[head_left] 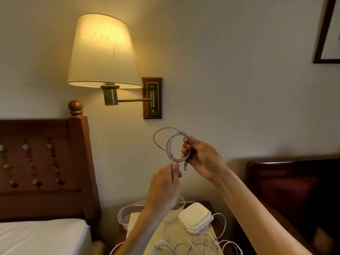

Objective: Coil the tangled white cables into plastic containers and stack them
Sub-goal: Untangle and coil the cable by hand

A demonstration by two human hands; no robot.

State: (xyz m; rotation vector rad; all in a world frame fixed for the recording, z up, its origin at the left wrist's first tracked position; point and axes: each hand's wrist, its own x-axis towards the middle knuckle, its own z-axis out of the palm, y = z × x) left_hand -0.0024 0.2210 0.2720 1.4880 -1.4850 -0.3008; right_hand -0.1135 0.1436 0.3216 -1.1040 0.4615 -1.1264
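Two hands are raised in front of the wall, above a small wooden nightstand (207,204), working one white cable (170,144) into loops. The right hand (200,155) has its fingers curled round the gathered loops on their right side, with one connector end (185,166) hanging just below its fingers. The left hand (165,183), lower and a little to the left, pinches the cable's free run between thumb and fingers, and the strand rises from that pinch into the coil. The coil hangs in open air, well clear of the wall lamp (103,52) above and of the wooden headboard (44,168) to the left.

On the nightstand lies a pale cloth (174,230) that covers most of the top. A stack of white square lids (196,218) sits near its right edge, and a clear plastic container (124,216) stands at the left edge, partly hidden behind the left forearm. Loose white cables (198,243) sprawl over the near part of the cloth and spill past its right edge.

A bed with a white sheet (42,236) borders the nightstand on the left, and a dark padded chair (290,190) stands close on the right, so the nightstand sits in a narrow gap. A framed picture's corner (323,43) shows at upper right.
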